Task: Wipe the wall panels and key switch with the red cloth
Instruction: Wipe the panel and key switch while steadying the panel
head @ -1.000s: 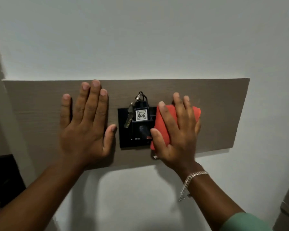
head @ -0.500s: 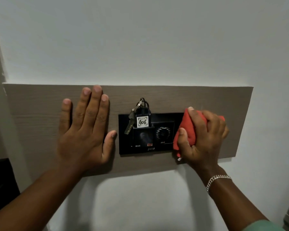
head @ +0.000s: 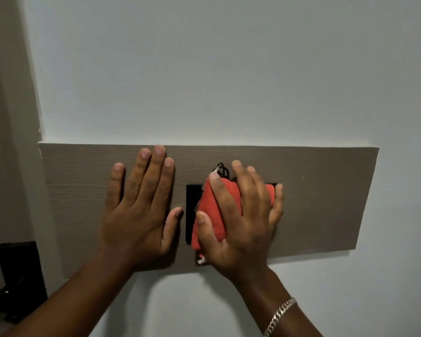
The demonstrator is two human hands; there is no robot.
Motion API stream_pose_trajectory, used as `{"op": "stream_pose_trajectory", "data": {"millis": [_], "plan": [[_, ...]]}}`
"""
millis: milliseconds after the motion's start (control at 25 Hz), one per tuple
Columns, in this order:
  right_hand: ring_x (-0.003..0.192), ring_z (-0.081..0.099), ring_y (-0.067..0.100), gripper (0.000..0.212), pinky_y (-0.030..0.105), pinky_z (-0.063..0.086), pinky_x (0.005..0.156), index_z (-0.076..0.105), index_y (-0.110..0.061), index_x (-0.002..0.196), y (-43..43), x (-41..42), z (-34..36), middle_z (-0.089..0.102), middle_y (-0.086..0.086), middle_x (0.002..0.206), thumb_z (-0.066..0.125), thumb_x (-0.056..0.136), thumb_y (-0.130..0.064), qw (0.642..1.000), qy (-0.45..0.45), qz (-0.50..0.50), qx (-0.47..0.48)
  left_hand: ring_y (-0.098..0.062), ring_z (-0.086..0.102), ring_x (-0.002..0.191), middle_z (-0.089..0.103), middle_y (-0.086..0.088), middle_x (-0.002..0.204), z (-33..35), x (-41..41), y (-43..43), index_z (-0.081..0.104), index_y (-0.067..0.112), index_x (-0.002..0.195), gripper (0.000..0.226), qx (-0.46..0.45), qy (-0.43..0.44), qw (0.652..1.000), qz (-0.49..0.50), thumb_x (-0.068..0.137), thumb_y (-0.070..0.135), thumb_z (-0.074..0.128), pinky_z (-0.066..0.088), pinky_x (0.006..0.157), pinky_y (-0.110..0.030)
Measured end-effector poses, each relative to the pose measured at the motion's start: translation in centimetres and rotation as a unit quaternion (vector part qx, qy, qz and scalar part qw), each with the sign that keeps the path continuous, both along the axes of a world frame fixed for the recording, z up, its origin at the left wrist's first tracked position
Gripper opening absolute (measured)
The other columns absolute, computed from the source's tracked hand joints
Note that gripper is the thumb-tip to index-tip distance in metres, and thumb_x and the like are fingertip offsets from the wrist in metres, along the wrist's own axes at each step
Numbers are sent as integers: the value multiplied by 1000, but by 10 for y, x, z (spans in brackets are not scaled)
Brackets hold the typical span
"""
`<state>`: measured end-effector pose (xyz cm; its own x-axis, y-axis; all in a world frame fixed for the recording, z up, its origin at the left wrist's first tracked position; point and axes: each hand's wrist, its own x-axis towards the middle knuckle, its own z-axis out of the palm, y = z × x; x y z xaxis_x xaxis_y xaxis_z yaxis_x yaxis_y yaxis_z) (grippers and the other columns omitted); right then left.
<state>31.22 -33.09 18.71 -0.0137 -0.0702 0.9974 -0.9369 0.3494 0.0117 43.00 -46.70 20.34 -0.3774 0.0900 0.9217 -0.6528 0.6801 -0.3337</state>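
A grey-brown wood-grain wall panel (head: 321,200) runs across the white wall. In its middle sits a black key switch plate (head: 190,212), mostly hidden. My right hand (head: 243,215) presses a folded red cloth (head: 210,215) flat over the plate, covering the key tag and dial. Only the top of the key ring (head: 220,167) shows above my fingers. My left hand (head: 141,207) lies flat on the panel left of the plate, fingers spread and holding nothing, thumb close to the plate's left edge.
White wall (head: 204,69) fills the area above and below the panel. A beige side wall or door frame (head: 7,142) stands at the left. A dark object (head: 17,278) sits low at the far left.
My right hand has slid the red cloth leftwards from the plate's right end back over the key tag and dial. The left hand has stayed flat on the panel.
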Motion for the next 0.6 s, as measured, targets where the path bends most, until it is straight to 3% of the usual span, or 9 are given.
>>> {"op": "stream_pose_trajectory", "data": {"millis": [200, 400, 600], "plan": [[154, 21, 28, 57, 68, 13, 120, 41, -35, 147, 5, -5, 3, 29, 6, 163, 34, 97, -59, 997, -79, 3, -10, -30, 12, 153, 13, -15, 165, -1, 0, 0, 19, 4, 154, 76, 4, -4, 1000, -11, 92, 44, 35, 7, 123, -52], [154, 20, 31, 69, 70, 12, 119, 32, -32, 153, 21, -28, -9, 26, 6, 164, 42, 94, -65, 993, 63, -7, 97, -29, 12, 153, 14, -15, 164, -2, -2, 5, 18, 5, 155, 77, 27, -1, 1000, -8, 91, 44, 36, 9, 123, -53], [157, 8, 26, 81, 65, 3, 121, 18, -26, 157, 34, -39, 15, 13, 8, 167, 27, 92, -74, 993, -37, -12, 111, -29, 5, 153, 9, -16, 165, 5, 8, 21, 13, 4, 155, 77, 83, -42, 996, 0, 91, 41, 33, 7, 123, -54]]}}
